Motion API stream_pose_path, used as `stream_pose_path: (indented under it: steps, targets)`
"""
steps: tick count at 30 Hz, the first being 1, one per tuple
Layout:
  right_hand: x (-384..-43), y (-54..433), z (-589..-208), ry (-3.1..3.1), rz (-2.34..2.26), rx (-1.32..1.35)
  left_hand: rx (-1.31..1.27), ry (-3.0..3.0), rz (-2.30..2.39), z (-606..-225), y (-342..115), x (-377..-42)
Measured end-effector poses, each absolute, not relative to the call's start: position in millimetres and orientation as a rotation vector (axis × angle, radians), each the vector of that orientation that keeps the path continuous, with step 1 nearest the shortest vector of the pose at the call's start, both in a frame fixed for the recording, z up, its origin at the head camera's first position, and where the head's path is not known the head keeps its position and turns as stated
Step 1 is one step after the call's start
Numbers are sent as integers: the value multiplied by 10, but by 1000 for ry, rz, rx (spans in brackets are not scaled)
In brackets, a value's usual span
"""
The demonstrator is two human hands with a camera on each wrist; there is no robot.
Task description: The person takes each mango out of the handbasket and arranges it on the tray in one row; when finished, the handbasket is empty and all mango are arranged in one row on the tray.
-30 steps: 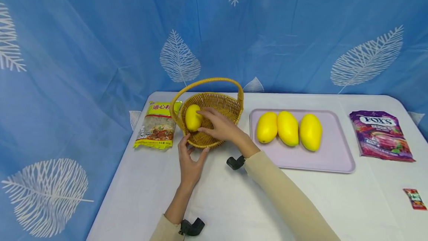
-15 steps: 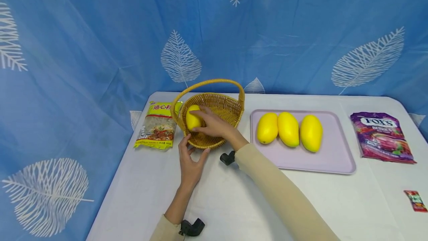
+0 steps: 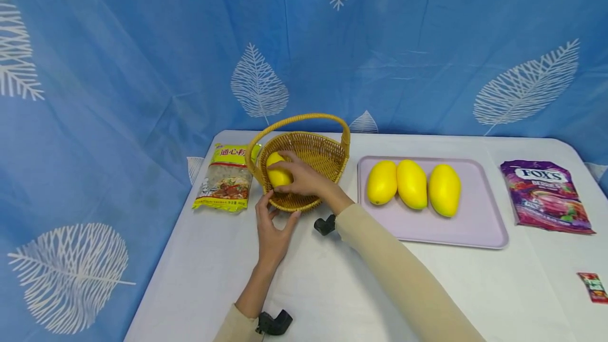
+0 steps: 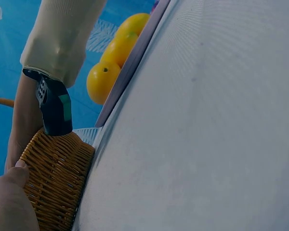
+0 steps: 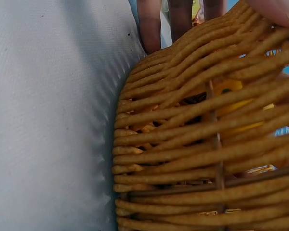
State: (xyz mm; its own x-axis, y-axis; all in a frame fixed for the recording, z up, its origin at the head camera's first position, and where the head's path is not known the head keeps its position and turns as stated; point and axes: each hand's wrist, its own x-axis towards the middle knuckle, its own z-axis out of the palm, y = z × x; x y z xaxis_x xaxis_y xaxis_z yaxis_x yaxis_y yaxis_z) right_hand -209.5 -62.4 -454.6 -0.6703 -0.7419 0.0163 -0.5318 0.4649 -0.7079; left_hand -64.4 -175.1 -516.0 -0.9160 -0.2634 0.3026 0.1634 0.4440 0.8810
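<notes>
A yellow mango (image 3: 279,177) lies against the left inner side of a wicker basket (image 3: 295,205) with a tall arched handle. My right hand (image 3: 306,177) reaches over the near rim and holds that mango, fingers over its top and thumb low on its near side. With fingers and thumb spread around the near left side, my left hand (image 3: 273,236) grips the basket from outside. In the left wrist view, the left thumb (image 4: 17,175) lies on the woven wall. The right wrist view is mostly filled by the basket's weave (image 5: 197,139), which hides most of the right hand's work.
Right of the basket is a pale purple tray (image 3: 480,215) bearing three mangoes (image 3: 412,184). A bag of pasta (image 3: 228,178) lies left of the basket. Farther right are a purple FOX'S candy bag (image 3: 546,197) and a small red packet (image 3: 594,286). A blue leaf-patterned curtain (image 3: 380,67) hangs behind the table.
The right hand has moved left and closed around the mango in the basket, tilting it slightly. The left hand stays at the basket's side. The view has shifted slightly.
</notes>
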Motion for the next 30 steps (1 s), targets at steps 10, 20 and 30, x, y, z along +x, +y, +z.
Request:
stream_pose_path:
  steps: [10, 20, 30]
  targets:
    - [-2063, -596, -4504, 2450, -1015, -1119, 86, -2307, -1464, -5142, -1735, -641]
    - [-2001, -475, -4421, 2516, -1121, -1181, 79, -2290, -1466, -5149, -1735, -645]
    - [-1849, -161, -4314, 2590, -1240, -1222, 68, -2278, -1487, -5151, -1732, -644]
